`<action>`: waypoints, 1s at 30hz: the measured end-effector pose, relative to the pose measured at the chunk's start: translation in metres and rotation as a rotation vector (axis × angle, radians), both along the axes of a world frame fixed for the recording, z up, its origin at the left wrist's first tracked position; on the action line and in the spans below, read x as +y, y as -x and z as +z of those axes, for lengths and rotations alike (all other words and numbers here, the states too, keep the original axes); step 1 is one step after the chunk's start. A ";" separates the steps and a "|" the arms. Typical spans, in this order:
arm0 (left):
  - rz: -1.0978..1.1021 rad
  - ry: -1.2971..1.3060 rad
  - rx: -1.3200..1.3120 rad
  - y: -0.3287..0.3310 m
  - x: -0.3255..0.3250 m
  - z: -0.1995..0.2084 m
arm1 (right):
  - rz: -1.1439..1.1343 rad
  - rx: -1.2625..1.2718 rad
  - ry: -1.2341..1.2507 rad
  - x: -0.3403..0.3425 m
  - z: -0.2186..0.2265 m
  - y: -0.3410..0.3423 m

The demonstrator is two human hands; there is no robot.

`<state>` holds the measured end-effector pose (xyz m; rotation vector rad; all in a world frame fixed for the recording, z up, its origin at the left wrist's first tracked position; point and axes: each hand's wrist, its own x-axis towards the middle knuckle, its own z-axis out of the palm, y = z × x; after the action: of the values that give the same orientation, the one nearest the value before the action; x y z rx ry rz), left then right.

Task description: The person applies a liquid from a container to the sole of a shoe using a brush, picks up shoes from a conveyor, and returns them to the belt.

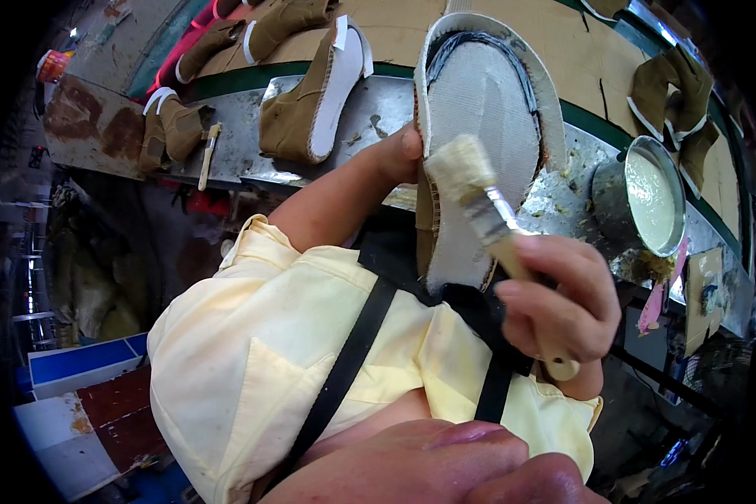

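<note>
One shoe (479,126) sole-up, left hand (399,151) gripping it, right hand (563,302) clasping one brush (470,181), one glue tin (643,197).

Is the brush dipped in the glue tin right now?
No: the brush in the right hand has its bristles on the upturned shoe sole, apart from the tin of pale glue to the right.

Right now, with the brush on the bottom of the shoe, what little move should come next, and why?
Probably a short stroke of the brush down the shoe sole toward the heel. The right hand holds the bristles on the sole's near half, the left hand steadies the shoe's edge, and the grey middle of the sole looks mostly bare. The tin of pale glue stands close by for a refill.
</note>
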<state>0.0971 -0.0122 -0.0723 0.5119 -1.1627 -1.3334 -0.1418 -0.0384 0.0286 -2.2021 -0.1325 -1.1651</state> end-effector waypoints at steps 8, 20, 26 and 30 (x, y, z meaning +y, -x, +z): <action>0.155 -0.016 -0.066 -0.004 0.001 0.046 | -0.478 -0.220 0.133 -0.031 -0.016 0.036; 0.576 -0.405 0.556 -0.108 -0.147 0.094 | -0.660 -0.300 -0.253 -0.049 -0.049 0.067; 1.364 -0.478 0.576 -0.166 -0.203 0.065 | -0.730 -0.238 -0.331 -0.066 -0.056 0.062; 1.627 -0.571 0.468 -0.182 -0.227 0.042 | -0.772 -0.194 -0.347 -0.075 -0.052 0.061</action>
<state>0.2794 -0.2396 -0.0302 1.1187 0.2314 -0.2164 -0.2029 -0.1133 -0.0230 -1.8515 0.8459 -1.6469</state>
